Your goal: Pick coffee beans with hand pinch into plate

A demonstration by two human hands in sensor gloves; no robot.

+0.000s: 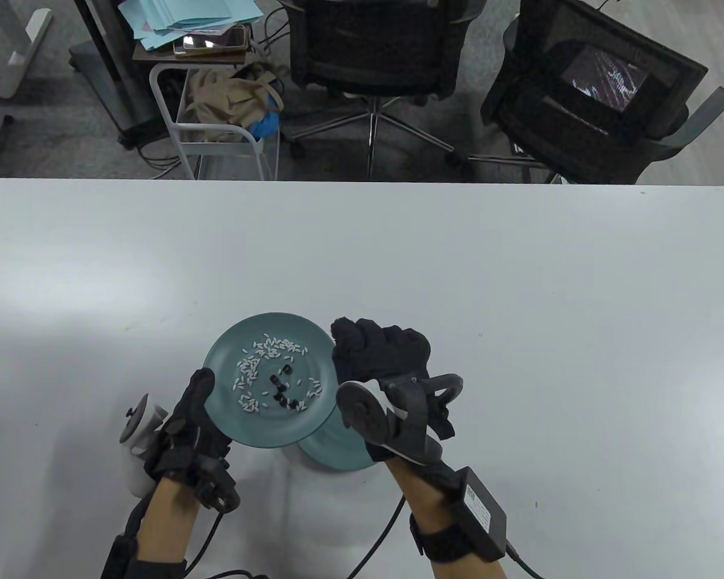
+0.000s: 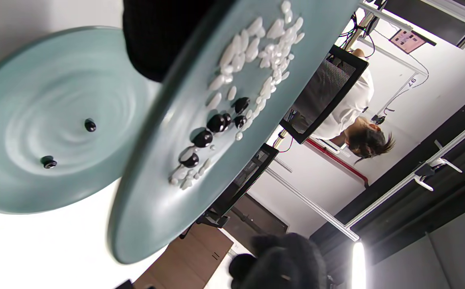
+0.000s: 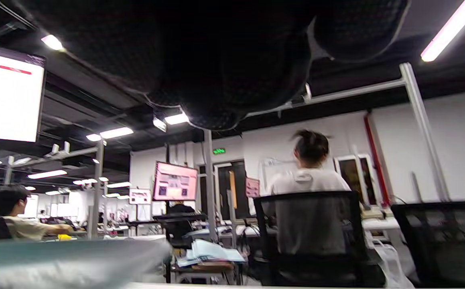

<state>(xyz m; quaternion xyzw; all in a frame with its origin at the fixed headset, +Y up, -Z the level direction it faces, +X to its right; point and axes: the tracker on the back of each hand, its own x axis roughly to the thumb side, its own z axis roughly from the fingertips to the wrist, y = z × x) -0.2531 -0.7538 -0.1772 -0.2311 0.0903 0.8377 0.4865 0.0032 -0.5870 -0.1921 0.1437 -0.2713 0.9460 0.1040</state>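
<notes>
Left hand [image 1: 187,422] grips raised plate [image 1: 229,416] at its 8 o'clock rim, plate tilted; beans [image 1: 280,389] central. Right hand [image 1: 380,356] curled, grip unclear.

Black gloves [image 1: 190,422], bare forearms [image 1: 163,518].

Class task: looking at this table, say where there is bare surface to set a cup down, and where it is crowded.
Bare table runs along the far edge, over the whole right side and at far left. The near centre is crowded: the left hand holds up the lifted plate over a second plate, with the right hand beside it.
</notes>
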